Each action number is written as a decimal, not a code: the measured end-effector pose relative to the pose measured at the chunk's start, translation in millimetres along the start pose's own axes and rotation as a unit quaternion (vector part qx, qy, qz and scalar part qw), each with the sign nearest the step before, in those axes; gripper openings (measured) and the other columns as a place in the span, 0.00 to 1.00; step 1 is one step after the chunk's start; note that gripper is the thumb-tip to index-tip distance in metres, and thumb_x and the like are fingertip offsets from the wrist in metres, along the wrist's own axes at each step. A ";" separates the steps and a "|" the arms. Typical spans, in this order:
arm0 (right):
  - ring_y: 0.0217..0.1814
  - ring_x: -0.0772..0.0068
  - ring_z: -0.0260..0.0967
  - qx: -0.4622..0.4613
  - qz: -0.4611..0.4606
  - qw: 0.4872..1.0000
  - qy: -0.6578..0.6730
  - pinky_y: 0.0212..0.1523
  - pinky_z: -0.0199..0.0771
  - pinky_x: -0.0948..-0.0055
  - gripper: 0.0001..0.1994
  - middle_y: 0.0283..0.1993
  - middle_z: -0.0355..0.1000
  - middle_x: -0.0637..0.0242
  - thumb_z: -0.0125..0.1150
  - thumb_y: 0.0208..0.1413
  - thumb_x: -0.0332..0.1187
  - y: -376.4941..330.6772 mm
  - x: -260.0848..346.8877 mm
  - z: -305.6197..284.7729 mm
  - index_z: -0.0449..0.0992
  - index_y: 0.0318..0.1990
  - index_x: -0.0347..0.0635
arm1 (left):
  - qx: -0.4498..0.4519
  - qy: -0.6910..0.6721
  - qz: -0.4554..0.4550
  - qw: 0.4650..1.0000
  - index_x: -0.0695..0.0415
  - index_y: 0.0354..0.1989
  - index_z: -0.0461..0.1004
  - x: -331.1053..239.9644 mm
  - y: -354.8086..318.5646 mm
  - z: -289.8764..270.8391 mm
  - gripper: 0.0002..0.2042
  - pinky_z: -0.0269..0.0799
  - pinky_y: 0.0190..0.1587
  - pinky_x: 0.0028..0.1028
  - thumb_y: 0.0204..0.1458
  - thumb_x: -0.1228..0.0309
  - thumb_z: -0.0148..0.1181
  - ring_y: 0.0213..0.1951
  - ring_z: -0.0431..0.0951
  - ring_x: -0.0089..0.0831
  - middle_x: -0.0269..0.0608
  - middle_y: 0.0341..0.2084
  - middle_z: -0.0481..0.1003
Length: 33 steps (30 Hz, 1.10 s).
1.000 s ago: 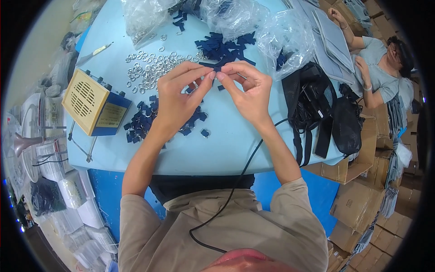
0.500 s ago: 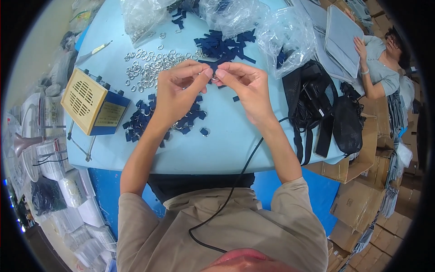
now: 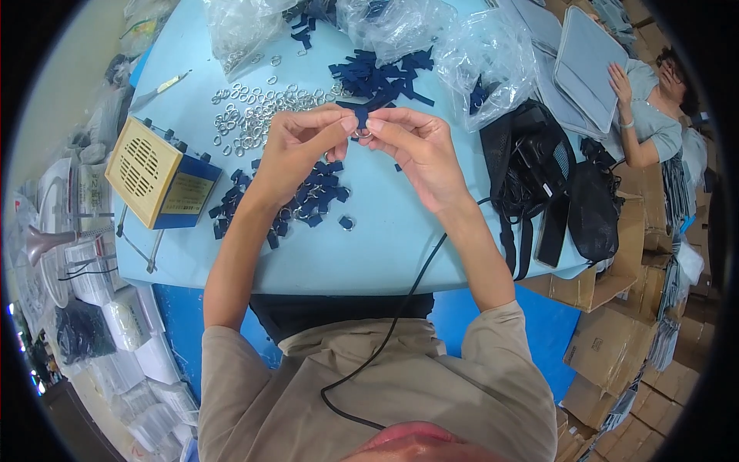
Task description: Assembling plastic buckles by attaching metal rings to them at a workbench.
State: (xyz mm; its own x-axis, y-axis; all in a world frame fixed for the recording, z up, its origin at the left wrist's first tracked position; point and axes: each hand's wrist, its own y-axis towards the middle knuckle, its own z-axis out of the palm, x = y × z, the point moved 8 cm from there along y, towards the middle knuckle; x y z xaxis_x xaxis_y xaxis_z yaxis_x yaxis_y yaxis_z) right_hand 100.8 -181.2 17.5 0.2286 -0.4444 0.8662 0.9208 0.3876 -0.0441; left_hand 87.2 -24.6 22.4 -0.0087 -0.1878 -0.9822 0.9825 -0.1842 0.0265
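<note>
both hands meet above the pale blue desk: left hand and right hand pinch a small metal ring and a dark blue strap between fingertips. the tiny ring could slip and drop among the loose rings below.

Pale blue table, cardboard boxes, perhaps blue floor.

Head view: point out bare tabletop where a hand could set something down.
Bare table lies along the near edge, between the pile of strap pieces with rings and the black bag. The far side is crowded: loose metal rings, dark strap pieces, plastic bags.
</note>
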 end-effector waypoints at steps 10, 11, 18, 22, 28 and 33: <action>0.36 0.77 0.78 -0.126 -0.188 0.934 -0.278 0.40 0.78 0.75 0.05 0.36 0.82 0.63 0.69 0.56 0.24 -0.8 44.0 -25.4 0.84 0.39 0.31 | -0.082 0.083 0.047 0.992 0.63 0.41 0.84 6.0 1.6 -6.4 0.11 0.65 0.28 0.19 0.60 0.67 0.66 0.26 0.74 0.18 0.35 0.30 0.81; 0.34 0.76 0.78 -0.174 -0.305 0.877 -0.329 0.38 0.77 0.76 0.03 0.34 0.82 0.63 0.68 0.55 0.24 -5.3 63.8 -35.3 0.83 0.36 0.33 | -0.091 0.109 0.054 0.988 0.63 0.41 0.84 6.5 3.1 -6.5 0.11 0.65 0.28 0.18 0.60 0.66 0.65 0.26 0.74 0.17 0.35 0.30 0.81; 0.54 0.54 0.70 -0.308 -0.371 0.591 -0.647 0.54 0.71 0.61 0.13 0.50 0.72 0.56 0.66 0.53 0.22 -12.2 108.3 -81.9 0.79 0.47 0.33 | -0.045 0.100 0.039 0.993 0.63 0.42 0.83 7.1 2.3 8.3 0.10 0.67 0.31 0.18 0.62 0.68 0.63 0.27 0.74 0.17 0.36 0.32 0.81; 0.62 0.48 0.64 -0.240 -0.386 0.580 -0.676 0.61 0.66 0.57 0.14 0.53 0.70 0.57 0.63 0.52 0.20 -0.2 87.2 -58.0 0.79 0.48 0.34 | -0.045 0.099 0.056 0.992 0.62 0.41 0.83 3.3 2.8 4.1 0.10 0.67 0.30 0.19 0.62 0.68 0.63 0.27 0.73 0.17 0.35 0.32 0.81; 0.66 0.45 0.61 -0.074 -0.379 0.660 -0.644 0.66 0.63 0.55 0.12 0.53 0.71 0.57 0.61 0.53 0.21 8.8 44.3 -2.2 0.80 0.46 0.35 | -0.096 0.127 0.063 0.985 0.62 0.40 0.83 7.6 5.6 -20.8 0.10 0.68 0.30 0.18 0.62 0.66 0.64 0.27 0.75 0.17 0.32 0.30 0.81; 0.70 0.38 0.55 -0.070 -0.281 0.628 -0.722 0.69 0.59 0.52 0.19 0.64 0.61 0.38 0.65 0.57 0.32 69.7 9.6 -39.2 0.78 0.55 0.36 | -0.143 0.257 0.139 0.946 0.64 0.39 0.83 -2.1 7.4 -25.3 0.11 0.75 0.30 0.27 0.59 0.67 0.64 0.28 0.81 0.29 0.46 0.31 0.82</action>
State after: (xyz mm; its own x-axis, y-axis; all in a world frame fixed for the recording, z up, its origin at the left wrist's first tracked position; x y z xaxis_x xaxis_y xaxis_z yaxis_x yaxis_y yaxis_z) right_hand 179.6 -190.1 3.3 -0.5775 0.7559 0.3082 0.7695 0.3781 0.5147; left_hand 99.2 -1.2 19.9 0.2772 0.3164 -0.9072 0.9441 0.0855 0.3184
